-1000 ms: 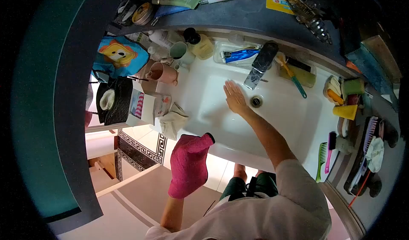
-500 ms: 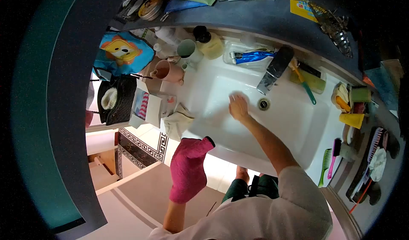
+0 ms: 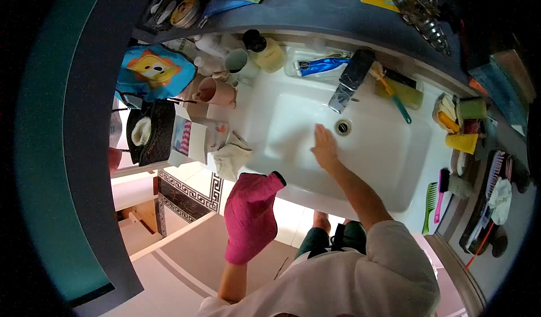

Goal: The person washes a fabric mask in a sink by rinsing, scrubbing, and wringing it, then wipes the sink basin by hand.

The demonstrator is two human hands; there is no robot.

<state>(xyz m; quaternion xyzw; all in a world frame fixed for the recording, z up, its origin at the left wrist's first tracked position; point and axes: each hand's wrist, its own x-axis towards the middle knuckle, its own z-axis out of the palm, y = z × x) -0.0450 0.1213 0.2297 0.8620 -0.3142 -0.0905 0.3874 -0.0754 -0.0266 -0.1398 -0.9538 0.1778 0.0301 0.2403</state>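
Observation:
A dark pink cloth piece like a mitt, with a black edge at its tip [image 3: 251, 215], covers my left hand down to the wrist. It is in front of the sink's near left edge, and the fingers inside are hidden. My right hand [image 3: 324, 146] is bare, its fingers stretched out over the white sink basin [image 3: 383, 170]. Just to its right is the drain [image 3: 342, 127]. Whether the palm touches the basin I cannot tell. Above the drain juts the dark faucet [image 3: 354, 80]. Nothing shows in the right hand.
Left of the basin stand a pink cup [image 3: 217, 93], a grey-green cup [image 3: 241, 63], an open white box [image 3: 191, 139] and a white cloth [image 3: 231, 159]. A green-handled brush [image 3: 397, 100] lies behind. Combs [image 3: 430, 207] line the right edge. Below left is an open drawer [image 3: 169, 249].
My right hand has moved closer to the drain, its fingers now clearer. The pink-covered left hand has hardly moved. The whole view has shifted slightly.

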